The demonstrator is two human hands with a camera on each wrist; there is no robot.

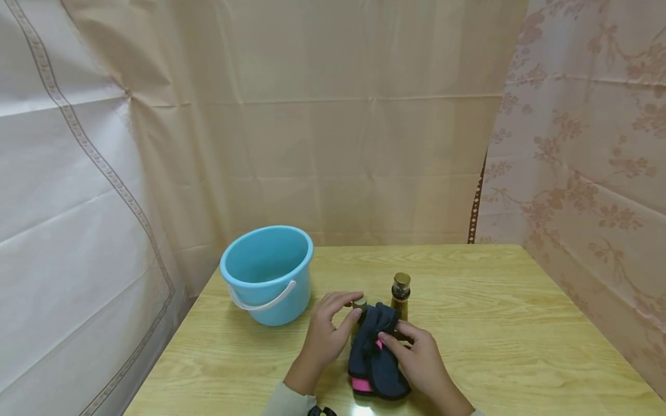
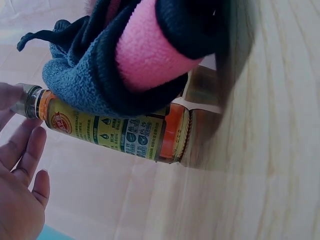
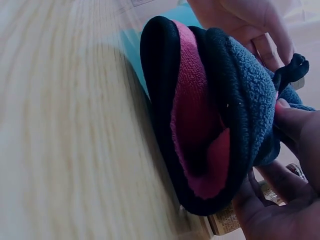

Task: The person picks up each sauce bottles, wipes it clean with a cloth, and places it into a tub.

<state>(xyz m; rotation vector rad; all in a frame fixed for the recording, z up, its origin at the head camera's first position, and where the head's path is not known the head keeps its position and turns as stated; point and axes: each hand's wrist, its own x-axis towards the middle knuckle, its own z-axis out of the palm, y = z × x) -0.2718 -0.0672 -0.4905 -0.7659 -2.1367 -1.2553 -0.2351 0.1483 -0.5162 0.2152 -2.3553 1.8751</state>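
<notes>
My left hand [image 1: 330,326] pinches the capped top of a glass bottle [image 2: 107,132] with a yellow-green label. The bottle stands upright on the table, mostly behind a cloth in the head view. My right hand [image 1: 418,358] grips that folded dark blue cloth [image 1: 385,370], which has black edging and a pink inner side, thumb in front. A loop of edging [image 3: 292,70] sticks out near the thumb. The cloth lies against the bottle's side and drapes down toward me. Just behind the right fingers stands a second bottle [image 1: 401,293] with a gold cap, its lower part hidden.
A light blue bucket [image 1: 303,292] with a white handle stands at the table's back left. The wood-grain table [image 1: 520,335] reaches back to a beige curtain [image 1: 333,144]. Patterned cloth hangs along the right side, white cloth along the left.
</notes>
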